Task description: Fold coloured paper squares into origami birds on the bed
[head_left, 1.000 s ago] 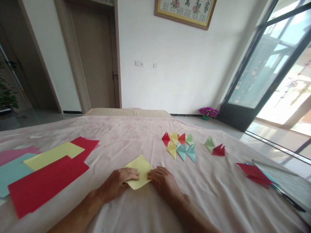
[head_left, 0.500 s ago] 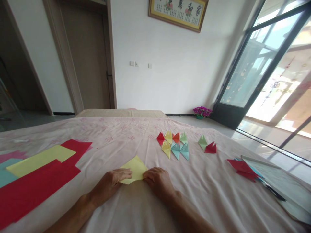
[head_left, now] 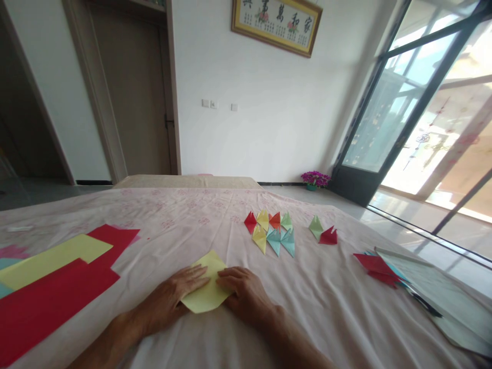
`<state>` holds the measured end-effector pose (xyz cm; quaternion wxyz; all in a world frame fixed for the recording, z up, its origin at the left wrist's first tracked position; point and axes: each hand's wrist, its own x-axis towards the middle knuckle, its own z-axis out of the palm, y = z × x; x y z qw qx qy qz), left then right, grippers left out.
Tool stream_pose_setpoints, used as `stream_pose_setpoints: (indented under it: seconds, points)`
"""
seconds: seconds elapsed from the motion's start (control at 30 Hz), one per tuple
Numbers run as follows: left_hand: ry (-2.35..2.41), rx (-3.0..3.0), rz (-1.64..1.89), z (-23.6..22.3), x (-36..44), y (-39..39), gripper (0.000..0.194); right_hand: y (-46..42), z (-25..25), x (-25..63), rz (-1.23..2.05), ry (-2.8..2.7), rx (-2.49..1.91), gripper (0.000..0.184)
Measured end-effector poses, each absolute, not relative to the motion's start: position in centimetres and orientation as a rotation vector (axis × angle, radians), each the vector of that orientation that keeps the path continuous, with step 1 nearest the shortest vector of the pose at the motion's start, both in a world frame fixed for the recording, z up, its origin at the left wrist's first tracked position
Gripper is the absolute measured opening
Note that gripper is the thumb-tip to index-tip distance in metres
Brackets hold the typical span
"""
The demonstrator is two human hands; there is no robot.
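Observation:
A yellow sheet of paper lies on the tablecloth in front of me, its far corner pointing away and its near edge slightly bowed. My left hand holds its left side, fingers stretched over the top and thumb low at the edge. On the right side, my right hand grips the sheet with bent fingers on top; its thumb is mostly hidden. Beyond the hands stands a cluster of small folded paper pieces in red, yellow, orange, green and blue. A green folded piece and a red folded piece lie apart to the right.
Flat red paper and yellow paper overlap at the left, with blue and pink sheets partly under them. To the right, red folded paper lies by a pale flat board or folder and a dark slim object. A pinkish tablecloth covers the surface.
The yellow sheet's near edge now reaches closer to me and more of the sheet shows. My left fingers have spread flatter over it. The whole view has shifted slightly.

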<state>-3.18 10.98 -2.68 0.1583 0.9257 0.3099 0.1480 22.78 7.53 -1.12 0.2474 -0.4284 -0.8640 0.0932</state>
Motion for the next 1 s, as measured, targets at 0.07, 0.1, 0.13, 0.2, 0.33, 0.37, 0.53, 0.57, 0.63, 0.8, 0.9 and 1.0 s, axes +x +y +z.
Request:
stream_pose_setpoints:
  seconds: [0.07,0.1,0.13,0.2,0.33,0.37,0.53,0.57,0.63,0.8,0.9,1.0]
  points:
    - [0.882,2.695,0.366,-2.8,-3.2,11.0,0.060,7.3,-0.6,22.7,0.255,-2.387,-1.136,0.040]
    - [0.887,2.717,0.341,-2.8,-3.2,11.0,0.062,7.2,-0.4,22.6,0.259,-2.404,-1.130,0.043]
    - [0.895,2.739,0.317,-2.8,-3.2,10.9,0.065,7.1,-0.2,22.6,0.264,-2.420,-1.133,0.046]
    - [0.914,2.778,0.272,-2.8,-3.2,10.9,0.071,6.9,0.1,22.7,0.277,-2.453,-1.154,0.050]
    - [0.962,2.833,0.229,-2.9,-3.3,10.9,0.074,6.8,-0.2,22.9,0.313,-2.515,-1.203,0.058]
    - [0.988,2.843,0.221,-2.9,-3.4,10.9,0.073,6.8,-0.4,23.0,0.327,-2.528,-1.216,0.060]
    - [1.137,2.851,0.167,-3.3,-3.8,11.4,0.070,6.9,-1.5,23.3,0.363,-2.541,-1.272,0.065]
    - [1.153,2.851,0.158,-3.4,-3.9,11.5,0.070,6.9,-1.6,23.3,0.362,-2.540,-1.276,0.065]
    - [1.172,2.857,0.166,-3.5,-3.9,11.5,0.069,6.8,-1.5,23.3,0.359,-2.544,-1.280,0.065]
    - [1.186,2.902,0.280,-4.2,-4.3,11.8,0.069,6.8,-1.1,23.1,0.381,-2.574,-1.317,0.065]
    - [1.192,2.923,0.333,-4.8,-4.5,12.0,0.069,6.9,-0.9,23.1,0.385,-2.586,-1.334,0.065]
    - [1.183,2.937,0.395,-5.1,-4.7,12.1,0.064,6.9,-0.8,22.9,0.393,-2.585,-1.361,0.063]
